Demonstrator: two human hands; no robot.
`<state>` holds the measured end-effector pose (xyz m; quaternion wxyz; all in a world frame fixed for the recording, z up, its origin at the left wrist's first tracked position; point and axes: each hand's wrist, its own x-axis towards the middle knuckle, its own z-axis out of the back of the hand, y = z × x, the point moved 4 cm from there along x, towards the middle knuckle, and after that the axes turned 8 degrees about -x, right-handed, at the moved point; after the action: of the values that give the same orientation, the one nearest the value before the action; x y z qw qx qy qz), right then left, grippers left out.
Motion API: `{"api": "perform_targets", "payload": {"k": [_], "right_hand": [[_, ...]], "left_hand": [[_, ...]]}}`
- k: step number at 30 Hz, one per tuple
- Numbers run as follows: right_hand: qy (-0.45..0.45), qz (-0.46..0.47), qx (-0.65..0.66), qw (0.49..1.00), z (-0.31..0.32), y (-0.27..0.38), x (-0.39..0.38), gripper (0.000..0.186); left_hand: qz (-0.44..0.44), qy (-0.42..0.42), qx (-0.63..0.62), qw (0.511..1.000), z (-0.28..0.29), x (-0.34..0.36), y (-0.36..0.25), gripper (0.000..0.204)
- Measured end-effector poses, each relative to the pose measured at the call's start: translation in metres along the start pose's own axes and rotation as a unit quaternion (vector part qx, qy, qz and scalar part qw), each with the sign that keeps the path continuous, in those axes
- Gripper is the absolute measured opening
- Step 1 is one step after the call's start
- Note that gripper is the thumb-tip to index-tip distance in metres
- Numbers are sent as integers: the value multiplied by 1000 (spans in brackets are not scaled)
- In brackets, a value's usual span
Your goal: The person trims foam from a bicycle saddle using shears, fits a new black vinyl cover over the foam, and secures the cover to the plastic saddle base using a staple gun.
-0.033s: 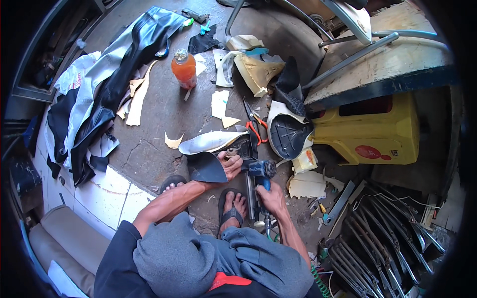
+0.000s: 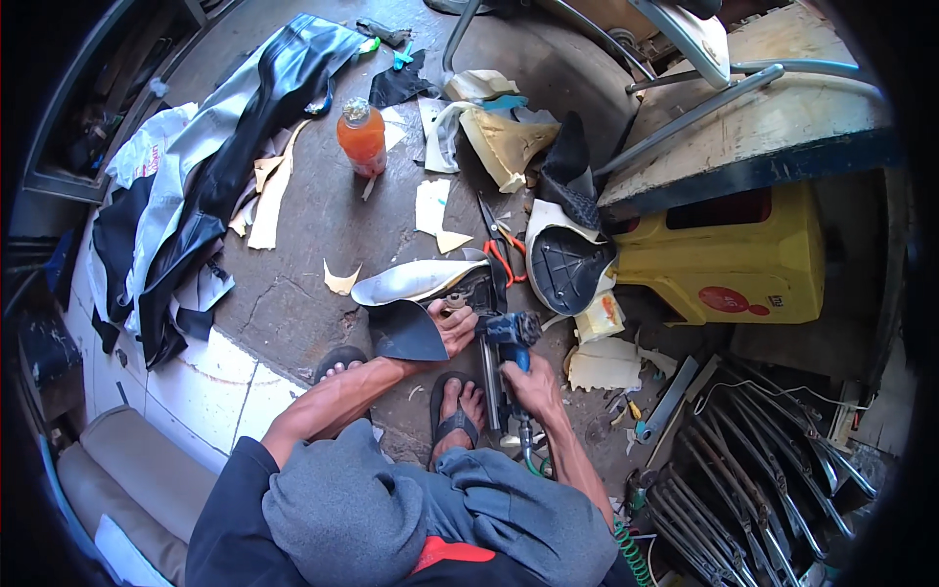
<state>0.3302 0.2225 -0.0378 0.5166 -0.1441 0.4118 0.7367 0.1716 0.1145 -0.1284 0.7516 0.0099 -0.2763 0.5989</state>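
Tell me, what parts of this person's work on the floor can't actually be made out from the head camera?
- Nose of the blue staple gun: hidden between the right hand and the seat cover.
- Fingertips of the left hand: tucked under the black cover flap.
- Small tools beside the metal rods: too small and cluttered to tell apart.
- Green coiled hose: cut off at the lower edge.

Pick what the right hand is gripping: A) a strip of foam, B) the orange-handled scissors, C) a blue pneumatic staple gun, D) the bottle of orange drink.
C: the right hand wraps the grip of the blue pneumatic staple gun, whose nose meets the seat cover edge that the left hand pins down.
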Motion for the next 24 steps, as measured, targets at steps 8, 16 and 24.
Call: {"api": "perform_targets", "payload": {"k": [8,16,24], "right_hand": [[84,-75,51,992,-3,4,30,28],[114,-108,-2,988,11,40,31,29],[-35,-32,-19,999,3,-61,-13,36]], "left_hand": [[18,0,-3,1000,-4,-3,0,26],[11,4,23,1000,2,-3,0,22],[13,37,-3,999,15,4,-1,31]]}}
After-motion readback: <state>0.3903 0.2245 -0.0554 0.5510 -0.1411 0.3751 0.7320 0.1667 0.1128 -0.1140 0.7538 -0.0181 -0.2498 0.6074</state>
